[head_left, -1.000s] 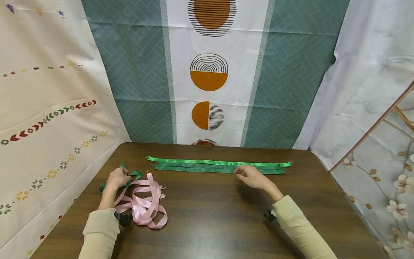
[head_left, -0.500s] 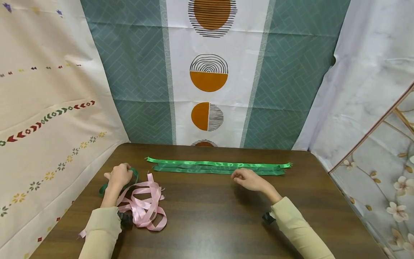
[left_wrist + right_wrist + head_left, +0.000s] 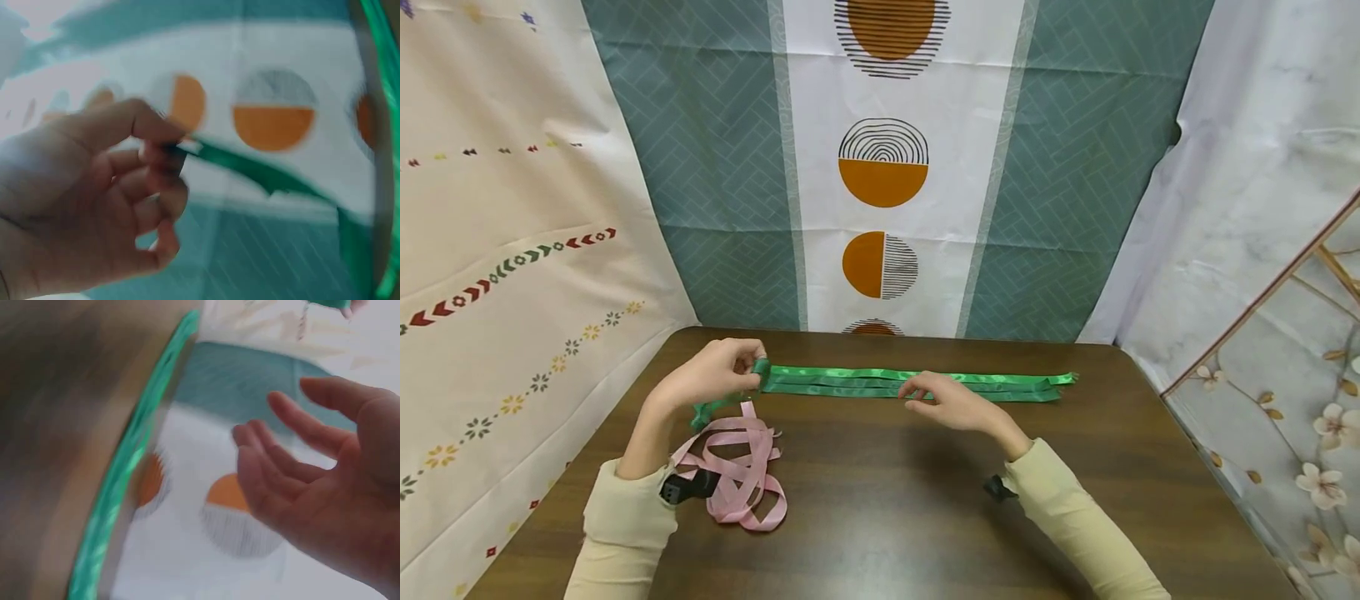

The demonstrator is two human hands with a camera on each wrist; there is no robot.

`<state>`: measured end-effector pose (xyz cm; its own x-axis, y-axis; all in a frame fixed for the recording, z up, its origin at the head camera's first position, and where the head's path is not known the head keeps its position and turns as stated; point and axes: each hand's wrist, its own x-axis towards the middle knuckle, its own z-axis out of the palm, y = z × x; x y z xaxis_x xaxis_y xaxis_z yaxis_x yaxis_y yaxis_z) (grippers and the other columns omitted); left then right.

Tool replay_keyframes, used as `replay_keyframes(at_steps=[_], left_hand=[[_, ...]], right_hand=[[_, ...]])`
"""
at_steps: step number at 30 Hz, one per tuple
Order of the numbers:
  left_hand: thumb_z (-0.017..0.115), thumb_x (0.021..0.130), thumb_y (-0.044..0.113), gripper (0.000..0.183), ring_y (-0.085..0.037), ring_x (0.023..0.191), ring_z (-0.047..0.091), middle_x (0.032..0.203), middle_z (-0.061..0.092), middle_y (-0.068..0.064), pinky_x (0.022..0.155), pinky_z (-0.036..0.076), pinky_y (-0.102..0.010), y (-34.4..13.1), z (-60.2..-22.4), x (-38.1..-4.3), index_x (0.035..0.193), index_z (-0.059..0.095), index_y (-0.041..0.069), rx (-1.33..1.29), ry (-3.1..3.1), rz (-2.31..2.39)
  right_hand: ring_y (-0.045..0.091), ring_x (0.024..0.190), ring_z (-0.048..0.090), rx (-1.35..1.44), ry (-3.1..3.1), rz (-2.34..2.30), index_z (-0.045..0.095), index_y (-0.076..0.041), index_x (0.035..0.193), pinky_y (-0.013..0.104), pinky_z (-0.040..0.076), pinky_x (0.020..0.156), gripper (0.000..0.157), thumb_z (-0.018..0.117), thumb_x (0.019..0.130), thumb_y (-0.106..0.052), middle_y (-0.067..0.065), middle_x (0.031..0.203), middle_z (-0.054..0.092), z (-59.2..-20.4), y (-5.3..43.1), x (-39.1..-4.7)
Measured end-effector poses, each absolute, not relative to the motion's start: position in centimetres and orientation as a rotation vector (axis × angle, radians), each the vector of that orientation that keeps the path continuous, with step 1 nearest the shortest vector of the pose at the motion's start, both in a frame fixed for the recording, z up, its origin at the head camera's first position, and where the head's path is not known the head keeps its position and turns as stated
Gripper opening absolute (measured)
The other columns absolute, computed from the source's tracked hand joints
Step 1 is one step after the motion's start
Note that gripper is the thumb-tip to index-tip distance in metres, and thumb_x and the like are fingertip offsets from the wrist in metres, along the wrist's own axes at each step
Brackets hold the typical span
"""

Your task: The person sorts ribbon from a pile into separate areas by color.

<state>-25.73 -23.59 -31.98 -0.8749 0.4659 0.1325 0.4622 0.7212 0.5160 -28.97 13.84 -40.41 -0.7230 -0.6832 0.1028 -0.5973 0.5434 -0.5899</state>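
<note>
My left hand (image 3: pixel 718 373) pinches a dark green ribbon (image 3: pixel 237 164) between thumb and fingertips, raised above the table's left part. The rest of that ribbon hangs down from the fingers. Several green ribbons (image 3: pixel 850 385) lie straight side by side across the back of the table, the rearmost a brighter green; the left hand covers their left ends in the head view. My right hand (image 3: pixel 958 402) hovers in front of them near the middle, fingers loosely bent and holding nothing. In the right wrist view its fingers (image 3: pixel 281 462) are spread apart with nothing between them.
A loose heap of pink ribbon (image 3: pixel 737 479) lies on the brown table (image 3: pixel 880 517), just below the left hand. A patterned cloth (image 3: pixel 895 275) hangs behind the table's back edge, with more cloths at both sides.
My left hand has picked the dark green ribbon up from beside the pink heap and carried it up and right. My right hand has shifted a little to the left.
</note>
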Motion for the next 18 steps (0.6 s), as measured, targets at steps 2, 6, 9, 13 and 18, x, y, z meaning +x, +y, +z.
replay_keyframes(at_steps=[2, 6, 9, 13, 18], left_hand=[[0.062, 0.081, -0.001, 0.016, -0.007, 0.062, 0.043, 0.065, 0.045, 0.007, 0.060, 0.035, -0.023, -22.0, -31.0, -25.3, 0.079, 0.056, 0.014, 0.912, 2.860, 0.835], [0.067, 0.081, 0.002, 0.019, -0.007, 0.064, 0.045, 0.066, 0.046, 0.009, 0.060, 0.036, -0.022, -18.9, -29.8, -24.5, 0.078, 0.056, 0.017, 1.073, 2.764, 0.825], [0.072, 0.081, 0.008, 0.018, -0.007, 0.065, 0.048, 0.067, 0.048, 0.009, 0.060, 0.038, -0.021, -16.9, -29.4, -24.2, 0.079, 0.058, 0.019, 1.167, 2.689, 0.848], [0.075, 0.083, 0.022, 0.012, -0.007, 0.068, 0.052, 0.070, 0.053, 0.009, 0.062, 0.043, -0.023, -15.1, -29.0, -24.0, 0.084, 0.063, 0.021, 1.290, 2.582, 0.894], [0.069, 0.090, 0.024, 0.006, -0.012, 0.078, 0.052, 0.082, 0.057, 0.007, 0.068, 0.044, -0.025, -14.3, -29.1, -24.0, 0.091, 0.066, 0.019, 1.314, 2.584, 1.012]], right_hand=[[0.013, 0.101, 0.060, -1.136, 2.596, -0.999, 0.061, -0.018, 0.119, 0.031, 0.051, 0.085, 0.024, 0.059, 0.096, -0.026, 0.001, 0.119, 0.062, -39.5, 12.8, -28.6], [0.010, 0.103, 0.060, -1.235, 2.519, -1.137, 0.059, -0.022, 0.123, 0.032, 0.052, 0.086, 0.033, 0.064, 0.093, -0.034, -0.008, 0.121, 0.061, -38.0, 10.8, -27.7], [0.014, 0.110, 0.059, -1.289, 2.446, -1.231, 0.055, -0.021, 0.130, 0.035, 0.052, 0.089, 0.041, 0.065, 0.092, -0.035, -0.007, 0.127, 0.059, -37.2, 9.5, -26.9], [0.013, 0.109, 0.058, -1.295, 2.372, -1.345, 0.057, -0.020, 0.129, 0.033, 0.050, 0.093, 0.037, 0.062, 0.095, -0.031, -0.005, 0.125, 0.061, -36.7, 8.3, -26.0], [0.012, 0.091, 0.062, -1.213, 2.281, -1.548, 0.066, -0.005, 0.110, 0.029, 0.051, 0.085, 0.019, 0.054, 0.099, -0.015, 0.010, 0.105, 0.068, -36.6, 8.6, -25.7]])
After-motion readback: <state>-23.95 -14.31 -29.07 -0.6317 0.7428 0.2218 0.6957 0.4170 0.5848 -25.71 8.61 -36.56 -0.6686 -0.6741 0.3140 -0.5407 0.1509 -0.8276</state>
